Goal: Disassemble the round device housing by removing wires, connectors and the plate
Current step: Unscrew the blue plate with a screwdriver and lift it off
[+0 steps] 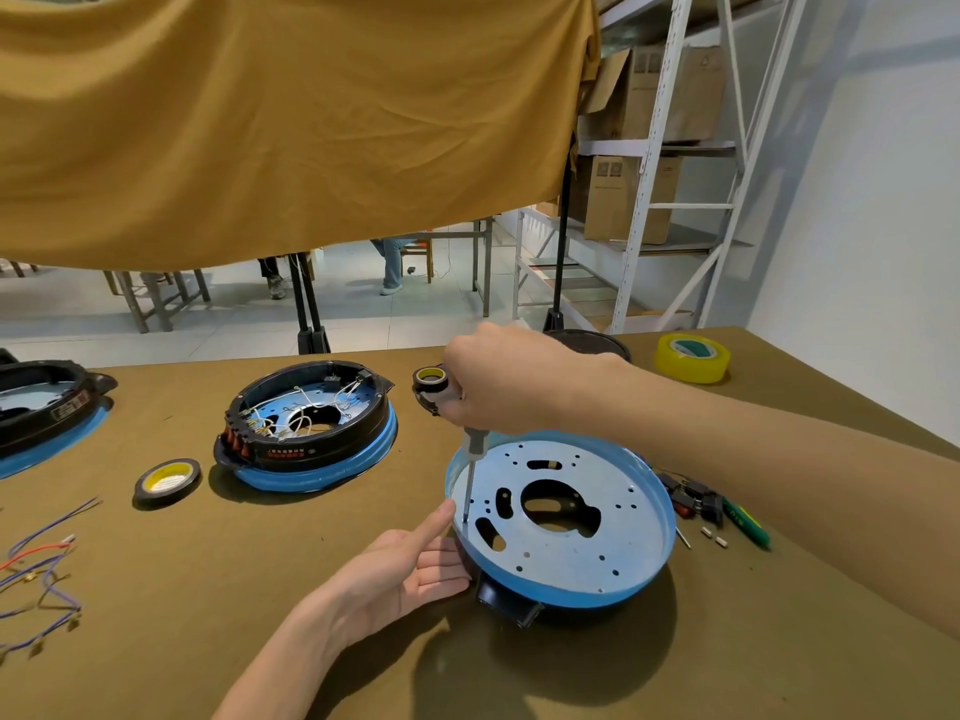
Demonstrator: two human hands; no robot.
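The round housing (561,517) is lying near right on the worktop (311,589), already showing no wires or connectors. The right hand (493,381) is gripping a screwdriver (471,470) upright, tip on the perforated plate (571,553), which is apparently not yet removed. The left hand (400,569), fingers straight, is steadying the rim.

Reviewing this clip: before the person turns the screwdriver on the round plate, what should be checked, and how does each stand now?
1. Right hand grips screwdriver: ok.
2. Tip on the plate near its left edge: ok; seated in a screw: cannot tell.
3. Left hand steadies the housing rim, forefinger beside the shaft: ok.
4. Shaft nearly upright: ok.
5. Plate free of wires: ok.
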